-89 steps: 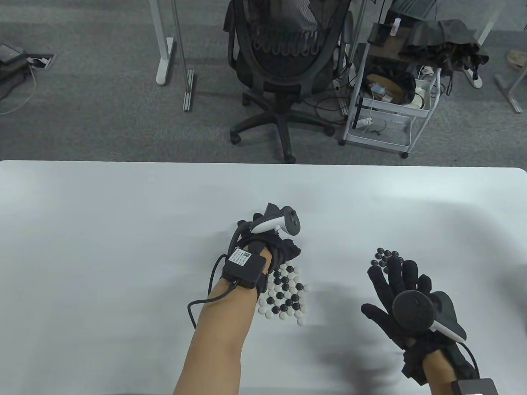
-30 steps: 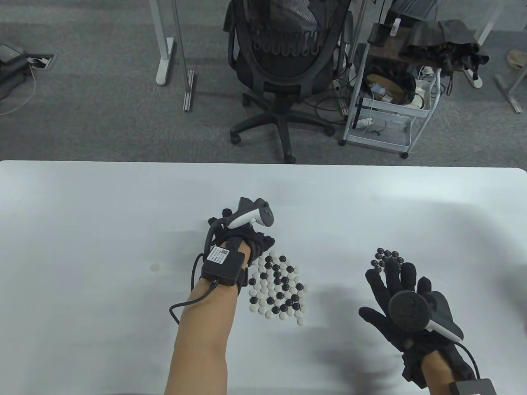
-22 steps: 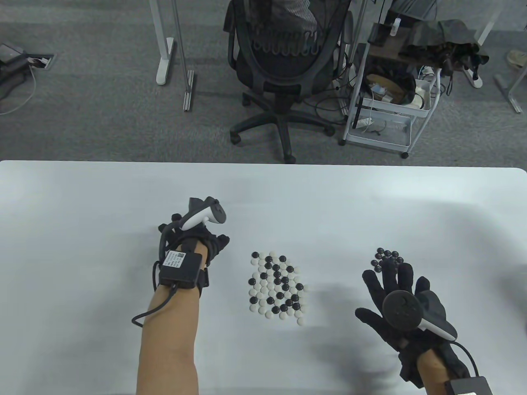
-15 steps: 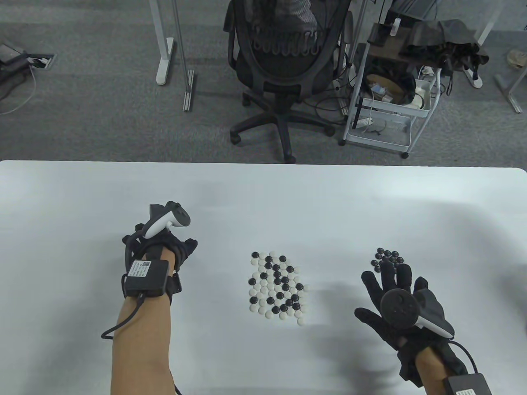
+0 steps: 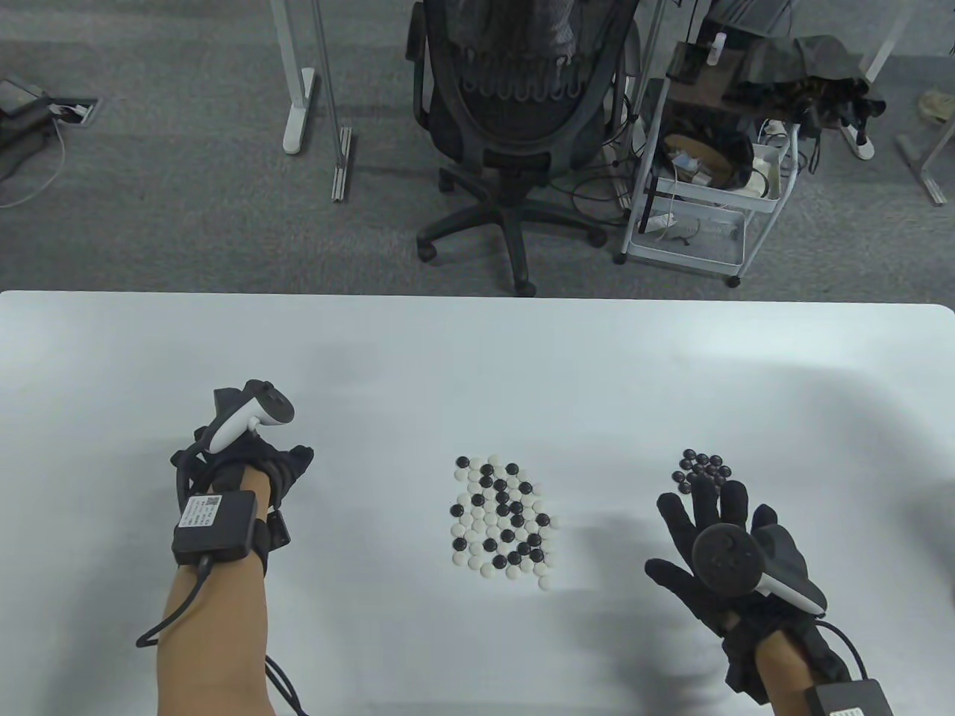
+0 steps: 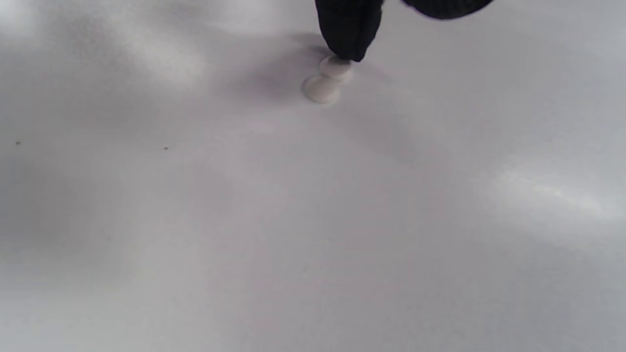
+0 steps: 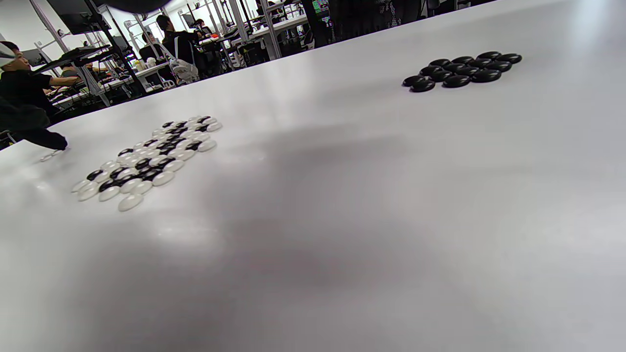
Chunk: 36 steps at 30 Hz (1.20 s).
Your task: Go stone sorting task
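A mixed pile of black and white Go stones (image 5: 501,522) lies mid-table, also seen in the right wrist view (image 7: 146,159). A small group of black stones (image 5: 701,468) sits to its right (image 7: 462,71). My left hand (image 5: 287,466) is far left of the pile with curled fingers. In the left wrist view a gloved fingertip (image 6: 348,29) holds a white stone (image 6: 336,66) down against another white stone (image 6: 320,89) lying on the table. My right hand (image 5: 716,514) lies flat with fingers spread just below the black group, holding nothing.
The white table (image 5: 477,358) reaches its far edge just behind the work area. Beyond it stand an office chair (image 5: 515,112) and a wire cart (image 5: 701,186). People sit at desks in the background of the right wrist view.
My left hand left the mixed pile and travelled left to the lone white stone, which it now covers in the table view. The right hand stayed almost still.
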Motion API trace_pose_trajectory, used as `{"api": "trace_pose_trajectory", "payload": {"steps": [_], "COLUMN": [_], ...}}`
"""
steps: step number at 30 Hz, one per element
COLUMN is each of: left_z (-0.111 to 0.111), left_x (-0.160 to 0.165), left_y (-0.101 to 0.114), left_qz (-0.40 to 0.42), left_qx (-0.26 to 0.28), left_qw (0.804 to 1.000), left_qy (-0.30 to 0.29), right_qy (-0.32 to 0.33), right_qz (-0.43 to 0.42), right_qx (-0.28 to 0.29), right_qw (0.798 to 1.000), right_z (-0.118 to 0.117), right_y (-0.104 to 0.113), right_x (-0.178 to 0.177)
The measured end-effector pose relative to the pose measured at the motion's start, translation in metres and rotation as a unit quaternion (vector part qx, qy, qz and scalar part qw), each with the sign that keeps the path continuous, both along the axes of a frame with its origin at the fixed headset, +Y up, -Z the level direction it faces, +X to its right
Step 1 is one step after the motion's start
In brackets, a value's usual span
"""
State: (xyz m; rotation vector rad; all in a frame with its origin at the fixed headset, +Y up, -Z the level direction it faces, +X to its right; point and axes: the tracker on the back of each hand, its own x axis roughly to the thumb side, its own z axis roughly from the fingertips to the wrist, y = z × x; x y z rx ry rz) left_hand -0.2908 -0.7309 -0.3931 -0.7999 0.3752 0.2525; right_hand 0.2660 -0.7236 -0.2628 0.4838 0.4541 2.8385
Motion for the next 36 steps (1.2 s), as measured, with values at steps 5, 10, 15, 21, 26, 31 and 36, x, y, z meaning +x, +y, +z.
{"api": "trace_pose_trajectory", "payload": {"steps": [5,10,15,21,26,31,36], "left_z": [-0.009,-0.018,-0.025,-0.036,-0.043,-0.054,-0.059], "left_x": [0.04,0.12,0.188,0.234,0.242,0.222,0.177], "left_y": [0.024,0.034,0.023,-0.002,-0.018,-0.016,-0.011], "left_qz": [0.027,0.115,0.115,0.108,0.074,0.048,0.056], "left_qx": [0.039,0.044,0.031,0.01,-0.017,-0.002,-0.006], "left_qw": [0.997,0.97,0.948,0.943,0.949,0.967,0.982], "left_qy": [-0.067,-0.212,-0.295,-0.313,-0.304,-0.252,-0.182], "right_qy": [0.001,0.001,0.001,0.003,0.004,0.003,0.001], "right_qz": [-0.002,-0.001,-0.004,-0.004,-0.004,-0.006,-0.008], "right_qx": [0.003,0.003,0.004,0.002,0.001,0.002,0.003], "right_qw": [1.0,1.0,1.0,1.0,1.0,1.0,1.0], "right_z": [0.0,0.0,0.001,0.001,0.002,0.002,0.002], "right_y": [0.0,0.0,0.0,0.0,0.0,0.001,0.002], "right_x": [0.0,0.0,0.001,0.0,0.0,0.001,0.002]}}
